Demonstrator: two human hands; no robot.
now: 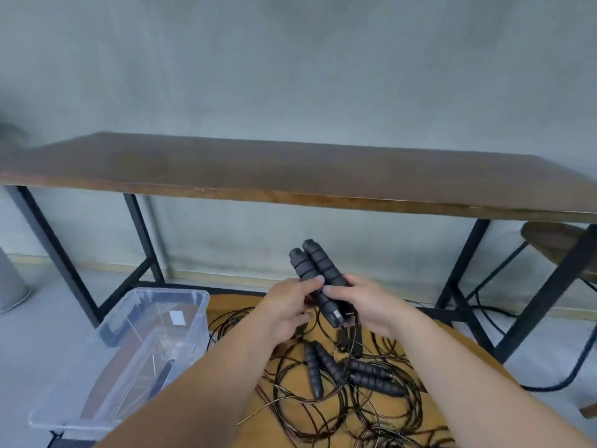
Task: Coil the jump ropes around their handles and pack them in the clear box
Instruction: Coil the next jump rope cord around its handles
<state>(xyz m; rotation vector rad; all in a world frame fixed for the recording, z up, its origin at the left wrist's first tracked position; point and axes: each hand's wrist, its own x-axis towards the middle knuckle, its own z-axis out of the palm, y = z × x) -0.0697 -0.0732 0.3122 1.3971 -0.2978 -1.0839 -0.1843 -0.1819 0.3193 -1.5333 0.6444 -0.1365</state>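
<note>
Both hands hold one pair of black ribbed foam jump-rope handles side by side above the round light-brown wooden surface. The left hand grips the pair from the left side, with its thumb pressed on the middle of the handles. The right hand grips them from the right side, its thumb touching the same place. The upper ends of the handles point up and away from the person, and the lower ends, with the thin dark cord coming out, hang between the two palms.

Below the hands, more black foam handles lie in the middle of the surface, among a tangle of thin dark rope cords. The clear plastic box stands just beside the left edge of the surface. Behind, there is a long dark wooden bench with black metal legs.
</note>
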